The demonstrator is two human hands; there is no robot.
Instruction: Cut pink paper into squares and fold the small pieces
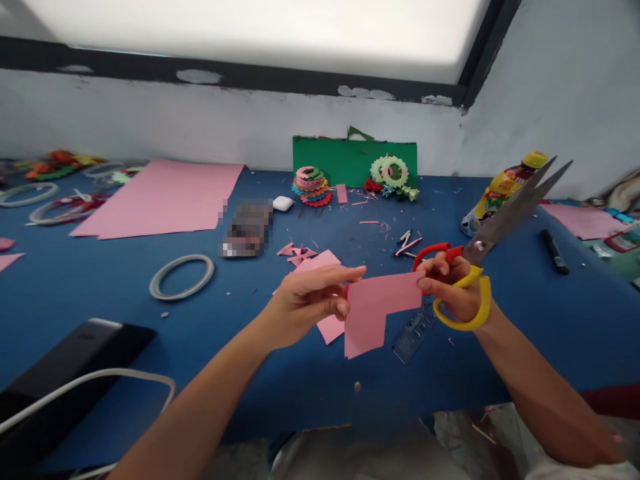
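An L-shaped piece of pink paper is held up over the table between both hands. My left hand is closed at its left edge, with the thumb at the side and a finger stretched along the top. Pinched at the paper's right end are the fingers of my right hand, which also carries large scissors. Their red and yellow handles hang around that hand, and the slightly parted blades point up and away to the right. More pink paper lies on the table behind the left hand.
A clear plastic ruler and pink scraps lie nearby. Behind are large pink sheets, a green board, paper ornaments and a bottle. A tape roll, a blurred-out phone and a black device are left.
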